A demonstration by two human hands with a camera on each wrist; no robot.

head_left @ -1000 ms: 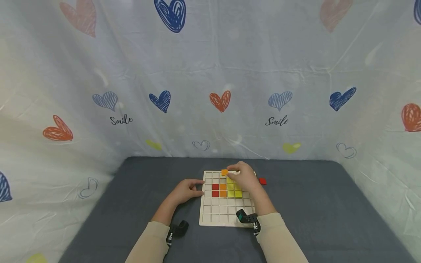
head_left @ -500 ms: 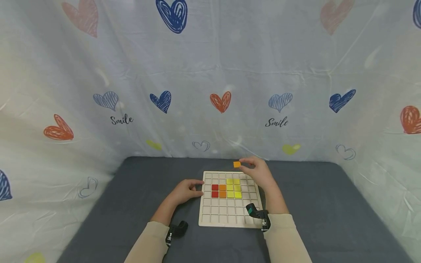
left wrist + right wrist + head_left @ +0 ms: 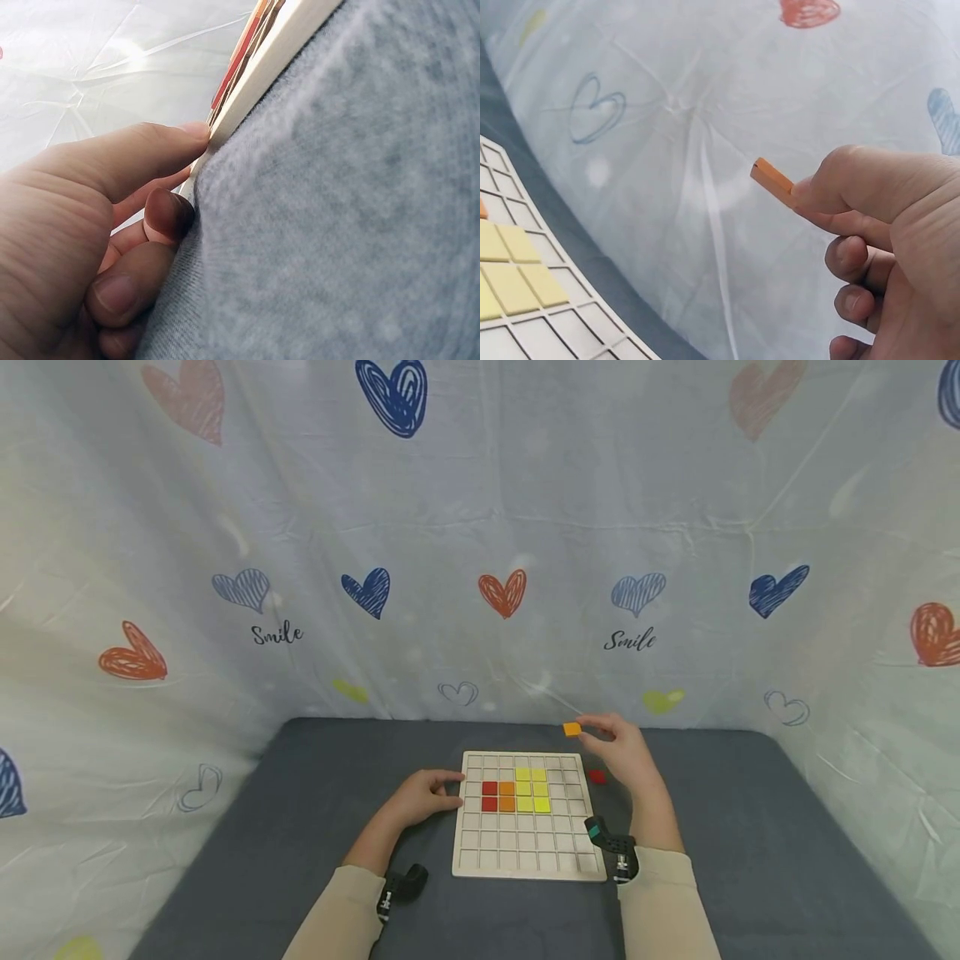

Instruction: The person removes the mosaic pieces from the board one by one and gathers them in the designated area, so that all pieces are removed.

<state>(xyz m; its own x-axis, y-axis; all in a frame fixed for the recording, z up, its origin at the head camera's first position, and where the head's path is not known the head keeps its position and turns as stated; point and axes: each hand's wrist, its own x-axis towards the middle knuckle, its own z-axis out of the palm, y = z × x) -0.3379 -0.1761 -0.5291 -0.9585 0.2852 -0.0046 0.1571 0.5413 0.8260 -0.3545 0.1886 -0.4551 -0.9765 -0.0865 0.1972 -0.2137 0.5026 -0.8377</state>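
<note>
In the head view, a pale board (image 3: 528, 843) with a grid of square cells lies on the dark cloth. Two red tiles (image 3: 490, 797), two orange tiles (image 3: 507, 797) and several yellow tiles (image 3: 532, 790) sit in its cells. My right hand (image 3: 618, 756) pinches an orange tile (image 3: 572, 729) between thumb and finger, raised beyond the board's far right corner. The right wrist view shows that tile (image 3: 772, 182) edge-on. At the board's left edge, my left hand (image 3: 422, 797) rests thumb and finger, spread apart; the left wrist view shows the thumb (image 3: 165, 150) touching the rim.
A loose red tile (image 3: 597, 777) lies on the grey cloth (image 3: 360, 760) just right of the board. Behind the table hangs a pale curtain (image 3: 555, 652) printed with hearts. Each wrist carries a small black camera, one (image 3: 408, 883) left and one (image 3: 611, 839) right.
My right hand has moved right and away from over the board with the orange tile, uncovering the yellow tiles. The left hand has stayed at the board's edge.
</note>
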